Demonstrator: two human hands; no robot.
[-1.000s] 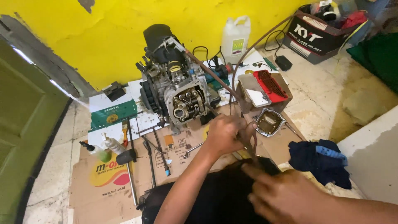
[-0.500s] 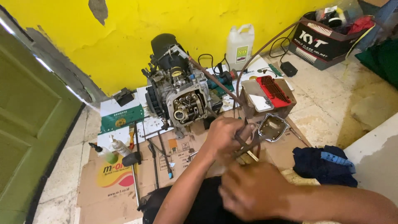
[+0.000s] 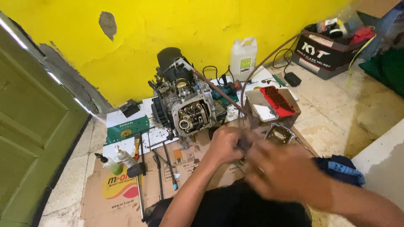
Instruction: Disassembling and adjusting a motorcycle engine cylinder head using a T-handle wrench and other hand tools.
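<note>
Flattened cardboard (image 3: 126, 197) on a tiled floor is my workbench, with a yellow wall (image 3: 210, 29) along the top of the frame and a green door (image 3: 29, 138) down the left edge.

Nearest to me, lower middle of the frame, both hands meet over the cardboard. My left hand (image 3: 225, 145) is curled shut around one small dark part (image 3: 244, 145), which sits right between the two hands at the frame's centre. My right hand (image 3: 286, 172) is touching it too, but it's a motion blur, so I can't tell whether those fingers are open or closed.

Lower left: two small squeeze bottles (image 3: 118, 159) lying side by side, one rubber mallet (image 3: 136, 170), and a few long thin tools (image 3: 164, 168) beside them; too thin to count exactly. One dark blue rag (image 3: 341, 168) sits at the right edge.

Just past my hands is one bare metal cover (image 3: 278, 133), and behind it one open cardboard box (image 3: 273, 105) with one red plastic piece (image 3: 277, 101) in it.

Centre frame, one engine (image 3: 185, 105) stands on some paper, its open valve end facing me. One green box (image 3: 126, 128) lies to its left.

Farthest back: one white jug (image 3: 243, 56) against the wall, and one black box (image 3: 324, 54) stuffed with odds and ends in the upper right corner.
</note>
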